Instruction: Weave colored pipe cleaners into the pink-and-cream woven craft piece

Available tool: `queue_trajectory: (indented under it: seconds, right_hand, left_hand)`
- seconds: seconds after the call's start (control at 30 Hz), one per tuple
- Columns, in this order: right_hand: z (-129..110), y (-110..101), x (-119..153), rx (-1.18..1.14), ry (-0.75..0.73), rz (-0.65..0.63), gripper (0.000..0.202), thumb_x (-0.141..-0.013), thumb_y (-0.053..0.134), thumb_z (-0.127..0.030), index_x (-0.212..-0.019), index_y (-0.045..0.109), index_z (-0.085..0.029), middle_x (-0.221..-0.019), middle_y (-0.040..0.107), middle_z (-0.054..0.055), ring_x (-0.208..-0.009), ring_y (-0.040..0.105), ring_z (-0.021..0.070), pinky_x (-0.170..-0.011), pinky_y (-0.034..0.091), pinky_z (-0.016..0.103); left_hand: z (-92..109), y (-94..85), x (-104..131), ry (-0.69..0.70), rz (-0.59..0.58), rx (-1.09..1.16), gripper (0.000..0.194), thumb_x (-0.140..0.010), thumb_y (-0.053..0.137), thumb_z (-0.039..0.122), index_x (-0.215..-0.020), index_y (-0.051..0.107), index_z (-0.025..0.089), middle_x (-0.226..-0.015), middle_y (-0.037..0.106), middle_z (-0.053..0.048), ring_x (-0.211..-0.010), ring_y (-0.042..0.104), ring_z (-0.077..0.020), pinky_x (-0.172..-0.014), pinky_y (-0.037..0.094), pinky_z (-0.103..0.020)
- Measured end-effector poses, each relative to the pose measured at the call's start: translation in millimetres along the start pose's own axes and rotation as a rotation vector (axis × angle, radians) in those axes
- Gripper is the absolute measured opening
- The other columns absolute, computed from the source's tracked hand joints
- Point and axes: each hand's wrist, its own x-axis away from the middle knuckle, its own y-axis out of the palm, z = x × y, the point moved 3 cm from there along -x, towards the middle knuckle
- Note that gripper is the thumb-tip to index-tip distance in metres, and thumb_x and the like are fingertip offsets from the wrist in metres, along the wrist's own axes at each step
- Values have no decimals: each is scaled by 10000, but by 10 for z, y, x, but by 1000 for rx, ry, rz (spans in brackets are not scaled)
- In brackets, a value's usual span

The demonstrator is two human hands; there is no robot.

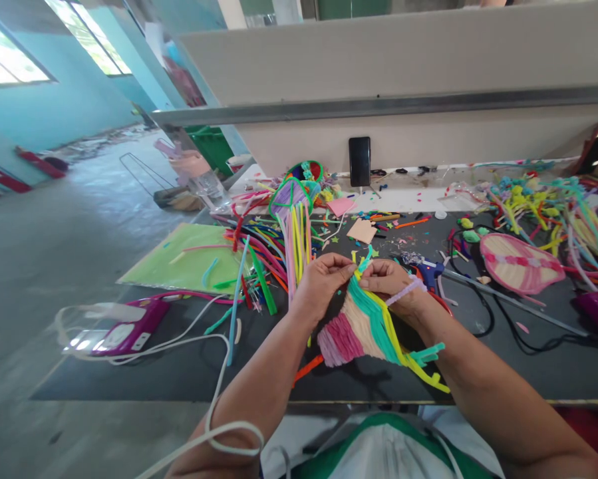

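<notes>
A striped pipe-cleaner piece [361, 322] in purple, magenta, cream, teal and yellow hangs between my hands above the dark table. My left hand [323, 279] pinches its upper corner, where teal and yellow ends stick up. Close beside it, my right hand [386, 283] is closed on the same corner, thumb and fingers pressed together. A lilac pipe cleaner [407, 291] lies across my right wrist. Loose teal and yellow ends [426, 362] stick out at the piece's lower right. What exactly sits between the fingertips is partly hidden.
Bundled pipe cleaners [299, 233] and a green sheet [179, 256] lie left. A purple power strip [129, 326] trails a white cable over my left forearm. Right are a blue glue gun [430, 271], black cables and a pink oval piece [521, 263]. A phone [360, 161] leans against the partition.
</notes>
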Motion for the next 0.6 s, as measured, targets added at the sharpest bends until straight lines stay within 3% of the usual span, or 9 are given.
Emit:
queue_trajectory:
  seconds: [0.13,0.33,0.6]
  right_hand:
    - [8,-28,-10,12,-2,15,245,-540,836,-224,-635,627,-139,-547,637,-20,-450,551,76,-448,414,181]
    - [58,-86,-44,14,-27,20,243,-547,837,-225,-658,638,-141,-560,641,-17,-455,549,78,-432,393,180]
    - [49,-89,-59,77,-32,77,234,-555,832,-249,-628,637,-141,-512,595,-28,-412,478,63,-402,329,189]
  left_hand:
    - [-14,3,18,0,-7,-24,245,-615,787,340,-729,694,145,-552,594,22,-527,525,-89,-536,416,-215]
    - [-77,31,48,-93,-80,75,274,-599,807,305,-796,711,140,-691,680,-29,-639,610,-128,-655,476,-260]
    - [-40,102,73,-93,18,99,294,-564,817,305,-723,638,134,-595,621,8,-525,559,-95,-551,456,-222]
